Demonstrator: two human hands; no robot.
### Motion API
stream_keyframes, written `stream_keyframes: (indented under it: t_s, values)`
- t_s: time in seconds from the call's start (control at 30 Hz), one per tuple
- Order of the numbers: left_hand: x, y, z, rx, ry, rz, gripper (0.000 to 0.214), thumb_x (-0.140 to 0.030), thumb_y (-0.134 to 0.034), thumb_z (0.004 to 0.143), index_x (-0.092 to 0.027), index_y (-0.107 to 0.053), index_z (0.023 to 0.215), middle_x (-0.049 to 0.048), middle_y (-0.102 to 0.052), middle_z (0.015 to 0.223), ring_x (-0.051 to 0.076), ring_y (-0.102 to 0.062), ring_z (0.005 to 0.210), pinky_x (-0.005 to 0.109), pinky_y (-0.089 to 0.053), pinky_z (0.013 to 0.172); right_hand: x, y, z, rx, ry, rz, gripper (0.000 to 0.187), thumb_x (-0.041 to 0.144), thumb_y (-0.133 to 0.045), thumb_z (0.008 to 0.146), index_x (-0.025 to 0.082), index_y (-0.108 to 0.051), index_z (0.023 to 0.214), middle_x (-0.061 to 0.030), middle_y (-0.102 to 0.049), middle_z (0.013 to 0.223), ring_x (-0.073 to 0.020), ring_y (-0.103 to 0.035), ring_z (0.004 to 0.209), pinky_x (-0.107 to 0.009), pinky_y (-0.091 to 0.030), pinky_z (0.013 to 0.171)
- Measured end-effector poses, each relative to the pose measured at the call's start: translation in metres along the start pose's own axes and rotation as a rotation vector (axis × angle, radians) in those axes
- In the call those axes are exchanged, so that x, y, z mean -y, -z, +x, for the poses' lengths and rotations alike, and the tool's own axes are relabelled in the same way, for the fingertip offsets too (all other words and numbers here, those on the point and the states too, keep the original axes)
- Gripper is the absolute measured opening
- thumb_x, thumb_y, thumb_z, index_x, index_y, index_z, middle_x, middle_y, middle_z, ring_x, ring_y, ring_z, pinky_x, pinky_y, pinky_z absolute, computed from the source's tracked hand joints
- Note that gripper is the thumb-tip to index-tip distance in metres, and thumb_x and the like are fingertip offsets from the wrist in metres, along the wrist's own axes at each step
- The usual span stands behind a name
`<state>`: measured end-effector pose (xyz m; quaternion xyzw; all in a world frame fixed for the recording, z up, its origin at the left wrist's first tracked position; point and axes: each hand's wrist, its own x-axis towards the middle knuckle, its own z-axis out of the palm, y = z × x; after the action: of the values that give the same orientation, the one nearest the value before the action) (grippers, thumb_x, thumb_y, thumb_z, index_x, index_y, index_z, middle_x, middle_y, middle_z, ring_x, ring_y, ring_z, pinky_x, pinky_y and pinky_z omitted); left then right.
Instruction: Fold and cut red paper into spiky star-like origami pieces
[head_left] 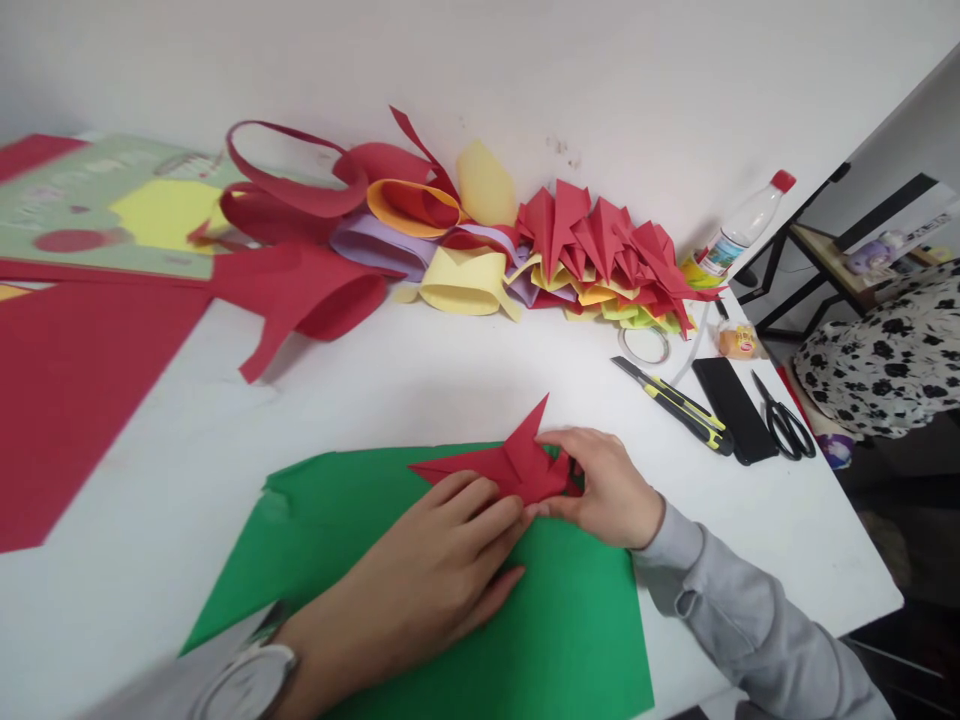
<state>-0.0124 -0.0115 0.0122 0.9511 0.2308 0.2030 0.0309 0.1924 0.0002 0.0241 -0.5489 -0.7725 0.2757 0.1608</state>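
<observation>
A folded red paper figure (516, 462) with pointed tips lies on a green paper sheet (570, 630) near the table's front. My left hand (431, 570) rests over its lower left part, fingers pressed on the paper. My right hand (604, 488) pinches the figure's right end between thumb and fingers. A watch sits on my left wrist; a grey sleeve covers my right arm.
Along the wall lies a heap of curled paper strips (375, 215) and folded red figures (600, 245). A large red sheet (67, 390) lies at the left. At the right are a utility knife (675, 403), tape roll (643, 345), black case (735, 408), scissors (784, 420) and a bottle (742, 228).
</observation>
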Motion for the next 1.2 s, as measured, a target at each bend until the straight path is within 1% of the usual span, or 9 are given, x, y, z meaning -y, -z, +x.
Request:
stream_keyframes:
  t_s: [0.13, 0.27, 0.37, 0.5, 0.6, 0.67, 0.8, 1.1, 1.2]
  values:
    - [-0.002, -0.004, -0.002, -0.017, -0.013, 0.03, 0.019, -0.027, -0.057, 0.086, -0.016, -0.067, 0.097, 0.0047, -0.066, 0.084, 0.024, -0.054, 0.078, 0.04, -0.046, 0.073, 0.003, 0.003, 0.0, 0.032, -0.023, 0.023, 0.062, 0.021, -0.086, 0.063, 0.021, -0.06, 0.119, -0.0074, -0.067, 0.11, -0.0217, -0.061, 0.086, -0.039, -0.044, 0.084]
    - [-0.004, -0.006, -0.004, -0.033, -0.018, 0.062, 0.018, -0.03, -0.06, 0.085, -0.017, -0.068, 0.094, 0.0045, -0.067, 0.086, 0.025, -0.055, 0.079, 0.042, -0.045, 0.074, 0.003, 0.004, 0.001, 0.03, -0.031, 0.032, 0.062, 0.017, -0.085, 0.063, 0.019, -0.06, 0.12, -0.0083, -0.067, 0.111, -0.0218, -0.06, 0.088, -0.04, -0.044, 0.085]
    - [-0.006, -0.005, -0.005, -0.038, -0.019, 0.064, 0.016, -0.027, -0.059, 0.086, -0.016, -0.068, 0.092, 0.0037, -0.067, 0.085, 0.025, -0.055, 0.079, 0.043, -0.045, 0.076, -0.002, 0.003, 0.001, 0.033, -0.032, 0.088, 0.06, 0.012, -0.083, 0.064, 0.02, -0.062, 0.119, -0.0067, -0.067, 0.109, -0.0193, -0.059, 0.084, -0.035, -0.046, 0.08]
    - [-0.006, -0.005, -0.005, -0.049, -0.024, 0.049, 0.02, -0.023, -0.049, 0.091, -0.017, -0.068, 0.091, 0.0042, -0.066, 0.084, 0.024, -0.055, 0.078, 0.043, -0.045, 0.077, -0.009, 0.003, 0.003, 0.044, -0.085, 0.206, 0.058, 0.005, -0.079, 0.064, 0.022, -0.064, 0.117, -0.0001, -0.065, 0.09, -0.0128, -0.053, 0.069, -0.027, -0.046, 0.069]
    - [-0.005, -0.005, -0.005, -0.041, -0.03, 0.032, 0.018, -0.02, -0.05, 0.09, -0.017, -0.067, 0.087, 0.0033, -0.064, 0.081, 0.023, -0.055, 0.076, 0.041, -0.046, 0.075, -0.012, 0.005, 0.004, 0.069, -0.146, 0.289, 0.053, 0.0, -0.073, 0.066, 0.021, -0.066, 0.114, 0.0046, -0.057, 0.075, -0.0104, -0.049, 0.063, -0.024, -0.044, 0.063]
    - [-0.005, -0.005, -0.004, -0.04, -0.032, 0.021, 0.017, -0.019, -0.05, 0.09, -0.017, -0.067, 0.085, 0.0026, -0.064, 0.08, 0.022, -0.056, 0.075, 0.041, -0.046, 0.076, -0.013, 0.007, 0.004, 0.081, -0.168, 0.337, 0.052, -0.002, -0.07, 0.067, 0.021, -0.066, 0.113, 0.006, -0.053, 0.069, -0.0099, -0.048, 0.061, -0.023, -0.042, 0.06]
    - [-0.006, -0.002, -0.004, -0.057, -0.019, 0.01, 0.022, -0.017, -0.045, 0.091, -0.017, -0.066, 0.086, 0.0026, -0.066, 0.08, 0.022, -0.057, 0.076, 0.042, -0.048, 0.08, -0.015, 0.009, 0.005, 0.098, -0.175, 0.397, 0.051, -0.001, -0.068, 0.067, 0.018, -0.066, 0.114, 0.0057, -0.052, 0.068, -0.0101, -0.047, 0.06, -0.023, -0.041, 0.059]
    - [-0.006, 0.001, -0.003, -0.104, -0.028, 0.021, 0.029, -0.014, -0.04, 0.092, -0.015, -0.069, 0.085, 0.0043, -0.068, 0.078, 0.023, -0.061, 0.077, 0.04, -0.051, 0.077, -0.013, 0.011, 0.004, 0.108, -0.185, 0.446, 0.048, -0.003, -0.064, 0.07, 0.017, -0.066, 0.114, 0.006, -0.051, 0.065, -0.0101, -0.047, 0.058, -0.023, -0.042, 0.058]
    - [-0.006, 0.001, -0.005, -0.123, -0.043, 0.034, 0.032, -0.013, -0.039, 0.094, -0.014, -0.07, 0.086, 0.0048, -0.07, 0.08, 0.023, -0.062, 0.078, 0.041, -0.05, 0.08, -0.013, 0.011, 0.004, 0.107, -0.18, 0.445, 0.048, -0.004, -0.063, 0.071, 0.018, -0.067, 0.113, 0.0067, -0.05, 0.065, -0.0092, -0.046, 0.058, -0.022, -0.042, 0.058]
